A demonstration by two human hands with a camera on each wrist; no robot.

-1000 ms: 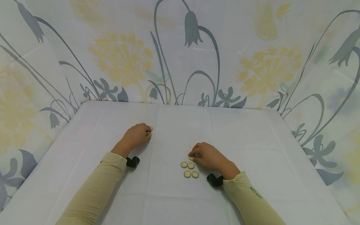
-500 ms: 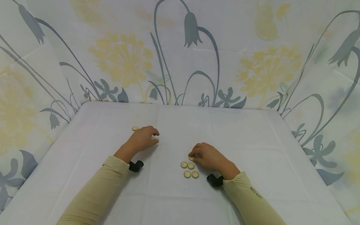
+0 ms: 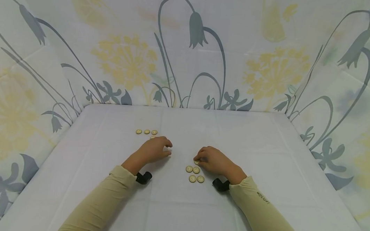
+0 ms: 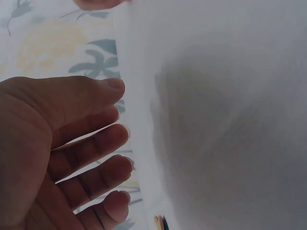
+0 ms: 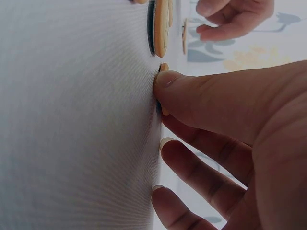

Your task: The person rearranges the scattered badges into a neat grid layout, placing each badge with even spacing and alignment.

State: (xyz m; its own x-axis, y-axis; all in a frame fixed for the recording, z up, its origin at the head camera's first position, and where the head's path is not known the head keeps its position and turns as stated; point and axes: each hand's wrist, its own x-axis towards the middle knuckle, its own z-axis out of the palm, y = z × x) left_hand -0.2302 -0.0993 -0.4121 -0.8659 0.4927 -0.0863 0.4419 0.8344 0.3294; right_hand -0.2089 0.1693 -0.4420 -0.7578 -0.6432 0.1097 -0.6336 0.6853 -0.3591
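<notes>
Over the white cloth my left hand [image 3: 153,150] hovers, thumb and fingers spread, nothing between them; the left wrist view shows the same hand [image 4: 72,148] bare. Just beyond it lie a button [image 3: 138,131], a middle button [image 3: 146,131] and a right button [image 3: 154,132] in a row. Another button [image 3: 152,137] is partly covered by the hand. My right hand [image 3: 215,161] pinches a round beige button [image 3: 196,162] at the cloth. In the right wrist view, the thumb is on that button [image 5: 164,106], its far side hidden.
Below the right fingertips lie two pairs of buttons, one pair [image 3: 193,169] above the other pair [image 3: 196,179]. The white-covered table [image 3: 167,212] ends at a floral cloth wall [image 3: 187,70] behind and at both sides. Each wrist wears a black camera.
The left hand has come away from the far buttons, moving right and nearer the person, with its fingers spreading. That row now shows on the cloth. My right hand stays on its button.
</notes>
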